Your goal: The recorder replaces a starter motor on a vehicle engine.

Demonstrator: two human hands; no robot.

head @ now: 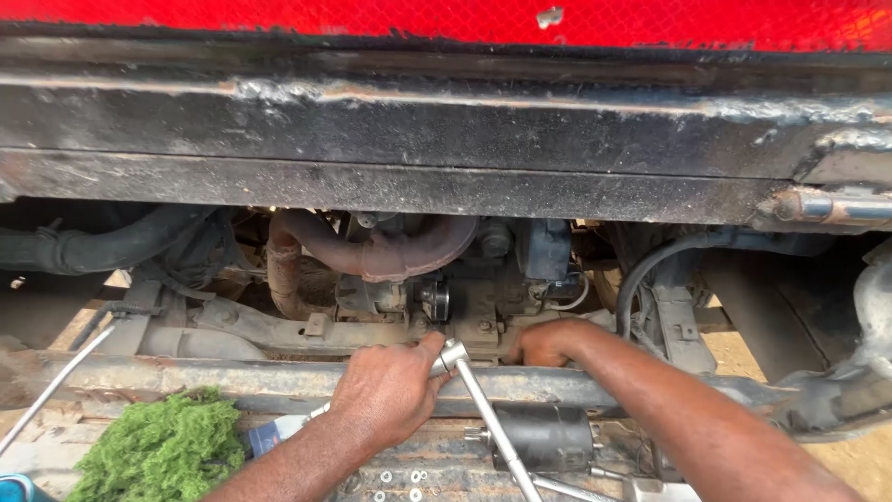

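My left hand (390, 390) is closed around the head of a long silver ratchet wrench (483, 414), whose handle slants down to the right. The wrench head points at the dusty engine parts (465, 307) under a vehicle. Reaching in from the right, my right hand (550, 342) has its fingers curled against the engine parts; whether it holds anything is hidden. A black cylindrical starter motor (548, 437) lies just below the wrench handle, on the ground.
A black steel cross-beam (390, 139) spans the top under a red body panel. A rusty exhaust pipe (372, 251) curves above the engine. A green fuzzy mat (163, 451) lies bottom left, small washers (400, 479) sit below, and black hoses (650, 265) hang at the right.
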